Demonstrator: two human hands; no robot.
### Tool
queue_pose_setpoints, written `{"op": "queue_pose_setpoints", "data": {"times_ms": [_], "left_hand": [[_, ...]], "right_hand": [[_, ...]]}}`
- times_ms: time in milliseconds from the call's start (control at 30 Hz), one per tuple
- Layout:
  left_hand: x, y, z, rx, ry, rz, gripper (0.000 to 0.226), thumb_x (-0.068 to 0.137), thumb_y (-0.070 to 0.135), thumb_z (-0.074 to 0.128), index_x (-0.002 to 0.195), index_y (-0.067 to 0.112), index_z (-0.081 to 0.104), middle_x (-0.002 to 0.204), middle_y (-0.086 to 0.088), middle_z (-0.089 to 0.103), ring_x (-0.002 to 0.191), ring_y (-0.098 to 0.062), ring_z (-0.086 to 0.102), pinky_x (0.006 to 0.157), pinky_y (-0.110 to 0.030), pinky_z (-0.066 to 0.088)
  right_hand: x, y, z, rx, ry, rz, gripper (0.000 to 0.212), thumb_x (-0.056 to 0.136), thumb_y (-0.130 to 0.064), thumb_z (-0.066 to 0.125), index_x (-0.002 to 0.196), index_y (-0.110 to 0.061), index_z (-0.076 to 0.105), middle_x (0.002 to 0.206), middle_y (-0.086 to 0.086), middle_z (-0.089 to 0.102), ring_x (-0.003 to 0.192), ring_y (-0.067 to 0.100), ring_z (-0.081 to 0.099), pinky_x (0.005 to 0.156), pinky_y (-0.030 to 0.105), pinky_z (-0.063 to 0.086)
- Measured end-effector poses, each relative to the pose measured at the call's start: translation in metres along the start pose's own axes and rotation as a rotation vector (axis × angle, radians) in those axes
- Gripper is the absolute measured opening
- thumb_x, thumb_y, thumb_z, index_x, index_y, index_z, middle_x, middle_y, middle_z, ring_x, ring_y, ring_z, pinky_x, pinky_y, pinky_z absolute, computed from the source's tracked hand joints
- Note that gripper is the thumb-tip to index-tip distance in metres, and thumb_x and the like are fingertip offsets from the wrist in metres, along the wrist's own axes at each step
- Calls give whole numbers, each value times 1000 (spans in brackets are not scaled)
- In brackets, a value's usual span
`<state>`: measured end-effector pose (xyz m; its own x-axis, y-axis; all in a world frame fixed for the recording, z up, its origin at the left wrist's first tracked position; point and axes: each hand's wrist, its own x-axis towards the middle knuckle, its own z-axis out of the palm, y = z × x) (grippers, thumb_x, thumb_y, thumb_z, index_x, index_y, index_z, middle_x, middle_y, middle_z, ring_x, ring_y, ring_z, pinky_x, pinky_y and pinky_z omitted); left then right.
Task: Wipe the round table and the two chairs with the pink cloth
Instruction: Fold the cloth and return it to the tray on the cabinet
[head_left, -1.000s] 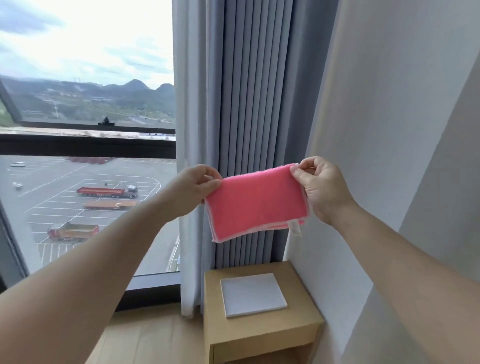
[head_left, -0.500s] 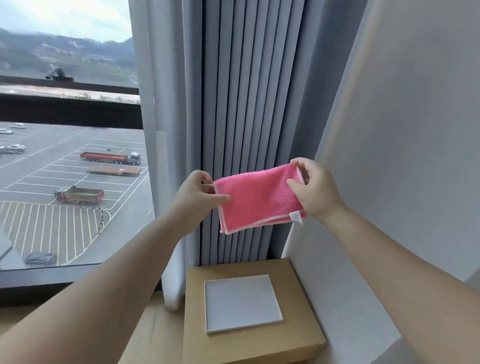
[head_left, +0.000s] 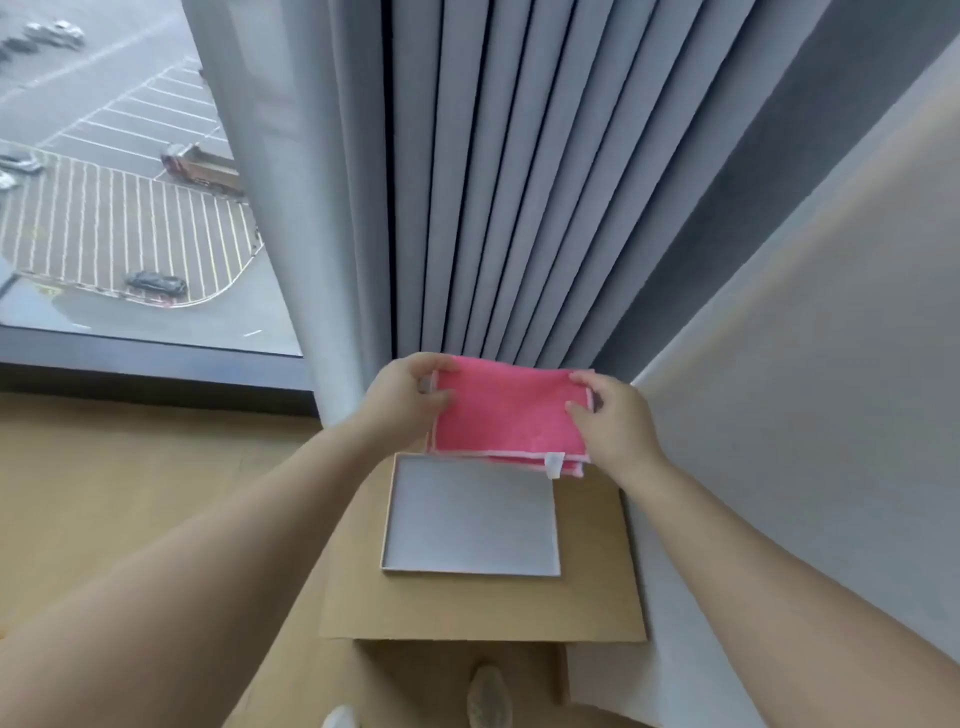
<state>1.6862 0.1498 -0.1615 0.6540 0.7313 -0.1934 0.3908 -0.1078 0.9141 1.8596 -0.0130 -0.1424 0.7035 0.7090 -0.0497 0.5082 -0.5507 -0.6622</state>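
Both hands pinch the folded pink cloth (head_left: 509, 413): the left hand (head_left: 402, 397) grips its left edge and the right hand (head_left: 613, 415) its right edge, thumbs on the near face. Over the last second the cloth has come down from chest height in front of the grey curtain (head_left: 519, 182) to hang low over the far edge of the small wooden worktop (head_left: 467, 603), and the view has tipped downward. That suggests the folding is done and the cloth is being readied or set down; no round table or chair is in sight, so wiping has probably not begun. The cloth looks soft and fluffy, with pale piping and a white tag (head_left: 554, 464). A flat, pale grey square tile (head_left: 470, 514) lies on the matte worktop.
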Motion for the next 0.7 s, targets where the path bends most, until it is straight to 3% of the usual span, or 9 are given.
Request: {"op": "queue_pose_setpoints", "data": {"times_ms": [33, 100, 167, 200, 300, 367, 567, 700], "left_hand": [[6, -19, 7, 19, -31, -61, 38, 82, 9, 69, 111, 31, 59, 91, 1, 59, 68, -13, 57, 61, -25, 50], [16, -57, 23, 129, -103, -161, 58, 77, 4, 70, 125, 28, 51, 97, -7, 59, 76, -23, 61, 54, -18, 46], [26, -98, 42, 278, -154, -182, 67, 75, -3, 62, 134, 22, 45, 113, -15, 56, 97, -31, 59, 60, -11, 43], [31, -118, 52, 318, -176, -188, 69, 74, -6, 59, 136, 20, 42, 121, -15, 52, 103, -31, 55, 67, -14, 44], [43, -176, 79, 425, -263, -225, 72, 73, -7, 53, 140, 18, 37, 136, -7, 39, 113, -25, 48, 87, -36, 50], [47, -210, 94, 526, -334, -255, 72, 75, -5, 49, 142, 16, 32, 137, -5, 36, 115, -27, 48, 91, -41, 48], [63, -273, 118, 660, -382, -276, 61, 77, -5, 48, 134, 11, 32, 123, -9, 36, 89, -30, 52, 72, -37, 47], [63, -292, 129, 697, -376, -282, 57, 78, -3, 47, 132, 11, 33, 119, -8, 35, 85, -29, 52, 70, -36, 46]], "right_hand": [[11, 15, 17, 11, -100, 14, 47, 92, -7, 60, 137, -10, 50, 140, 6, 49, 127, 22, 48, 104, 36, 42], [28, 45, 53, 15, -279, 56, 60, 90, 1, 59, 145, -7, 38, 150, 9, 35, 135, 23, 38, 104, 21, 36], [39, 80, 92, -17, -423, 97, 68, 89, 7, 56, 149, -6, 28, 157, 7, 20, 141, 20, 27, 91, 1, 26], [43, 98, 111, -40, -480, 115, 70, 89, 7, 56, 150, -7, 24, 159, 4, 15, 142, 18, 24, 88, -2, 25], [52, 153, 163, -127, -611, 148, 73, 91, 1, 55, 153, -13, 18, 160, -2, 10, 141, 18, 26, 95, 11, 28], [51, 183, 192, -171, -699, 169, 74, 93, -4, 56, 153, -15, 14, 157, -4, 11, 135, 18, 34, 92, 16, 34], [51, 229, 249, -277, -745, 115, 73, 94, -4, 54, 153, -13, 12, 155, -1, 11, 126, 18, 42, 86, 14, 32], [49, 242, 263, -324, -758, 92, 74, 94, -6, 55, 153, -11, 11, 150, 6, 14, 117, 20, 48, 85, 17, 36]]}}
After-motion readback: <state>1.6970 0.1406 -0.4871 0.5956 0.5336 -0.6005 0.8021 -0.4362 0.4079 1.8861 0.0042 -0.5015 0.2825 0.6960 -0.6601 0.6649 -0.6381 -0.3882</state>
